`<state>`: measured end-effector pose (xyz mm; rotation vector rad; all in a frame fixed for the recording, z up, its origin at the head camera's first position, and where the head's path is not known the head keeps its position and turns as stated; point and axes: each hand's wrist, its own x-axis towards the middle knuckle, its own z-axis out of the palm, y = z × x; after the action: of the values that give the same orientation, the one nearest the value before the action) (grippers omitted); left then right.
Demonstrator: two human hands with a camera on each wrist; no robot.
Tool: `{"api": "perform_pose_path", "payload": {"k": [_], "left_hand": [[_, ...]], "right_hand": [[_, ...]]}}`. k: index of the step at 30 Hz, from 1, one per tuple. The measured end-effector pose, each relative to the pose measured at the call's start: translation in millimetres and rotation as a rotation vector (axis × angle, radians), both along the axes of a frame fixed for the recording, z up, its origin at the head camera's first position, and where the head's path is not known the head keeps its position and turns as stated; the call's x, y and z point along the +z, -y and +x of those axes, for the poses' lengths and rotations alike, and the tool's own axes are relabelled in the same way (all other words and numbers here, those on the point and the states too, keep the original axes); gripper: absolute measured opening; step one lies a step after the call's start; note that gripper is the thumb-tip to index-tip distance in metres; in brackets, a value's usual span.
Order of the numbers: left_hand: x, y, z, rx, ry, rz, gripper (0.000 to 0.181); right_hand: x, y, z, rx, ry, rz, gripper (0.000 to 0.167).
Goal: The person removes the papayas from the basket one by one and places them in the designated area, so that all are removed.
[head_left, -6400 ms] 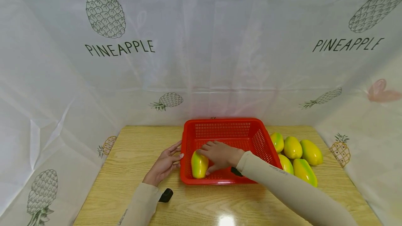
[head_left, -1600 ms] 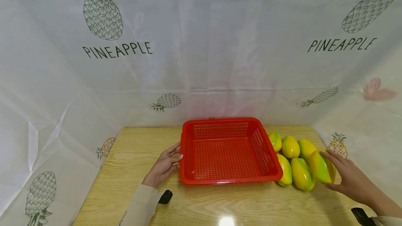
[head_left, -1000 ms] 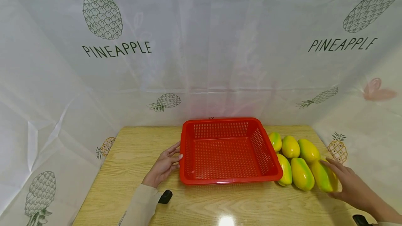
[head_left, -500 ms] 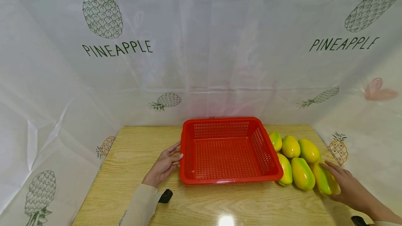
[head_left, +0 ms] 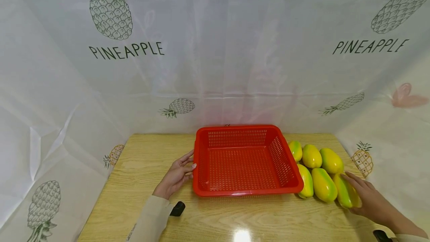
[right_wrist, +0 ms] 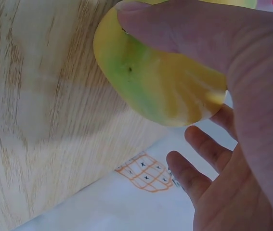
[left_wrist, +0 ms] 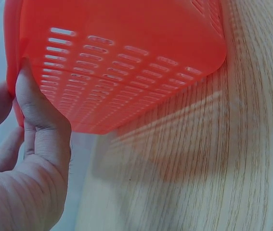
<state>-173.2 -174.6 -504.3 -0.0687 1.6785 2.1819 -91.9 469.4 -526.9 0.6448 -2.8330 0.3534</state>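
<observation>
My left hand (head_left: pixel 175 177) grips the left rim of a red plastic basket (head_left: pixel 246 192), thumb outside and fingers at the edge; the left wrist view shows the thumb (left_wrist: pixel 42 113) against its slotted wall. Nothing lies inside the basket. At the right, my right hand (head_left: pixel 371 201) holds a yellow-green mango (head_left: pixel 346 191) at the front right of a group of mangoes. In the right wrist view the thumb (right_wrist: pixel 175 26) lies across this mango (right_wrist: pixel 150 84), with some fingertips spread free beside it. The mango appears to rest on the table.
Several more mangoes, among them a front mango (head_left: pixel 324 185) and a back mango (head_left: pixel 331 161), sit in two rows against the basket's right side. The wooden table (head_left: pixel 215 219) ends at a pineapple-printed sheet (head_left: pixel 215 66) behind and at both sides.
My right hand has carried the mango from the basket's left end out to the right and lowered it beside the other mangoes. The left hand has stayed on the rim.
</observation>
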Motion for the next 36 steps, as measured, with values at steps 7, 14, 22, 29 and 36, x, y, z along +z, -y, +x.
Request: {"api": "perform_pose_path", "payload": {"k": [7,14,22,29,36], "left_hand": [[0.5,-0.7,0.6,0.004,-0.015,-0.002,0.067],[1.0,-1.0,0.8,-0.005,-0.029,0.010,0.068],[-1.8,-0.4,-0.1,0.006,-0.006,-0.006,0.066],[-2.1,0.7,0.3,0.004,-0.016,0.002,0.067],[-2.0,0.7,0.0,0.002,-0.014,0.017,0.068]], "right_hand": [[1.1,2.3,-1.5,-0.003,0.014,-0.002,0.125],[2.5,3.4,-1.7,-0.014,0.044,-0.011,0.123],[1.5,3.3,-1.1,-0.002,0.031,-0.016,0.126],[0.3,2.3,-1.0,0.008,0.014,-0.017,0.128],[0.0,2.5,0.2,0.017,0.001,-0.049,0.130]]}}
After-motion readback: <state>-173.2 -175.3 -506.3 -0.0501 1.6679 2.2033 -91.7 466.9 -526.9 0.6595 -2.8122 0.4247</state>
